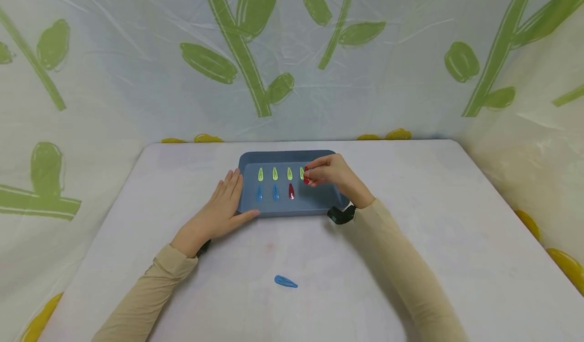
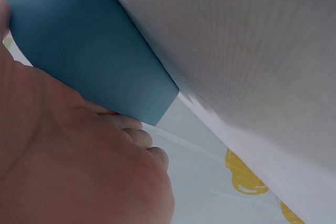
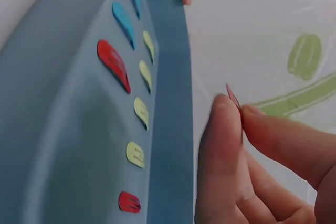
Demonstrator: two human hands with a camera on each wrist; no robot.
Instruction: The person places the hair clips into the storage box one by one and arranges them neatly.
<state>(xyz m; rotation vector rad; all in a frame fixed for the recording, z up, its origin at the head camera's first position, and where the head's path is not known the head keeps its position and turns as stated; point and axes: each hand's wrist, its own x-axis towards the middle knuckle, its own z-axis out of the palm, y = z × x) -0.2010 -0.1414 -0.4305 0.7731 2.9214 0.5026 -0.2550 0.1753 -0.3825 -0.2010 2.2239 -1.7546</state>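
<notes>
A blue-grey tray point(image 1: 315, 207) holds snap hair clips in rows. Several yellow-green clips point(image 1: 275, 174) form the far row; two blue clips point(image 1: 276, 192) and a red clip point(image 1: 291, 191) lie nearer. Another red clip point(image 3: 129, 202) shows in the tray in the right wrist view, at the end of the yellow-green row. Over the tray's right part, my right hand point(image 1: 332, 174) pinches a red hair clip point(image 3: 232, 96) between thumb and fingertip. My left hand point(image 1: 221, 205) rests with straight fingers along the tray's left side, its thumb at the front edge.
One blue hair clip point(image 1: 286, 281) lies on the white tabletop point(image 1: 228, 291), in front of the tray. Behind the table hangs a pale curtain point(image 1: 159, 78) printed with green leaves. A dark wrist device point(image 1: 341, 215) sits under the right wrist, near the tray's front right corner.
</notes>
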